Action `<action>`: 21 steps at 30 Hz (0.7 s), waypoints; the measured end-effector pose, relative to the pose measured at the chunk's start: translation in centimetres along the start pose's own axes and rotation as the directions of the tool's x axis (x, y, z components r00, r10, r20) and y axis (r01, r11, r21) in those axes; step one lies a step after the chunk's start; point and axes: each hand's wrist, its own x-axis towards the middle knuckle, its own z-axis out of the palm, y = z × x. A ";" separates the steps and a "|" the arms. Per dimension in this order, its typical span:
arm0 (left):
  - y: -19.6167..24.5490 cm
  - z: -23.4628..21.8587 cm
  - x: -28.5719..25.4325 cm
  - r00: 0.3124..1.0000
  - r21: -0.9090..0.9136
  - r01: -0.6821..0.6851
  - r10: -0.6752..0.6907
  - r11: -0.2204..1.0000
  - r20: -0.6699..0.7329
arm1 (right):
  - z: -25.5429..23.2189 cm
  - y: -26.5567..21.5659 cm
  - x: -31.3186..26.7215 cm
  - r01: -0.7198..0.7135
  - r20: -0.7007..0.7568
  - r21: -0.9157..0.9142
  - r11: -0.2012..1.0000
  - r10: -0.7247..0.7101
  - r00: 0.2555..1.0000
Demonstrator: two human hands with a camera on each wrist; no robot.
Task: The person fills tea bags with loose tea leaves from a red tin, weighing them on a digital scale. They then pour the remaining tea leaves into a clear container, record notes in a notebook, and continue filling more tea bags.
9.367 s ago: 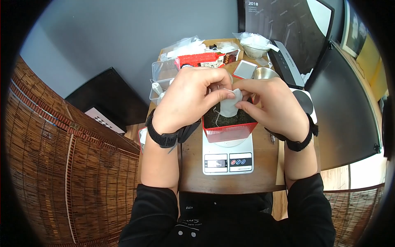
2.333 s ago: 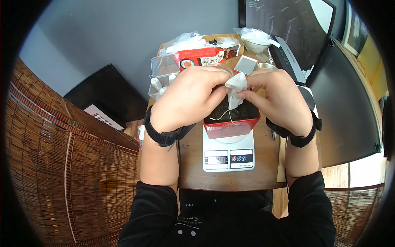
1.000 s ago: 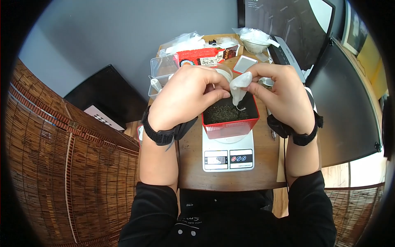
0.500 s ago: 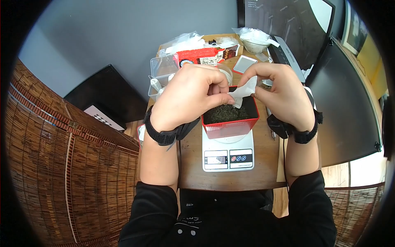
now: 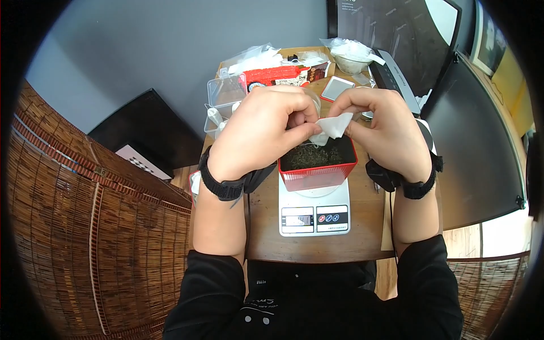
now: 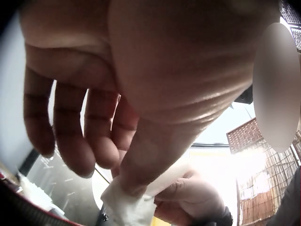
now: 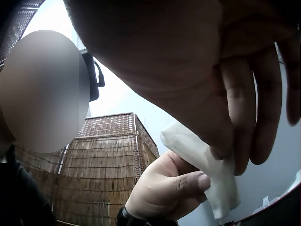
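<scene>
A small white pouch [image 5: 334, 126] is held between both hands above an open red box [image 5: 318, 177] of dark, dry leaf bits [image 5: 311, 157]. The left hand [image 5: 266, 127] pinches one end between thumb and forefinger; the right hand [image 5: 388, 127] pinches the other. A thin white string hangs under the pouch. The box stands on a white kitchen scale [image 5: 314, 226]. In the left wrist view the left thumb presses on the white cloth [image 6: 128, 207], the other fingers loosely bent. The right wrist view shows the pouch [image 7: 200, 153] stretched between both hands, its lower part hanging.
Behind the hands are a clear plastic case [image 5: 226, 90], a red packet [image 5: 275, 75], a bowl with white bags [image 5: 352, 61] and a small device with a pale top [image 5: 338, 89]. A black monitor [image 5: 396, 39] stands at the back right, a woven screen [image 5: 102, 209] at the left.
The pouch hung upright from the right hand a second ago, the left hand beside it. Now the left hand pinches it too, and it lies more sideways, folded over.
</scene>
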 end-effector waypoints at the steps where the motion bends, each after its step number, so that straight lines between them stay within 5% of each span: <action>1: 0.0 0.0 0.0 1.000 0.000 0.001 -0.001 1.000 0.000 | 0.1 0.2 0.0 0.004 0.003 0.012 1.000 -0.004 1.000; 6: -0.9 0.1 -0.2 0.989 -0.023 -0.103 0.100 0.994 -0.106 | 0.0 0.0 -0.1 -0.001 -0.022 -0.052 0.999 0.000 1.000; 16: -0.4 -0.3 -0.5 0.993 -0.051 -0.115 0.115 0.992 -0.018 | -0.3 -0.2 0.0 -0.041 -0.061 -0.077 0.996 0.037 0.997; 21: 0.2 0.0 -0.2 0.999 -0.044 0.009 -0.011 0.999 -0.033 | -0.3 -0.7 -0.1 -0.007 -0.088 -0.124 0.992 -0.004 0.996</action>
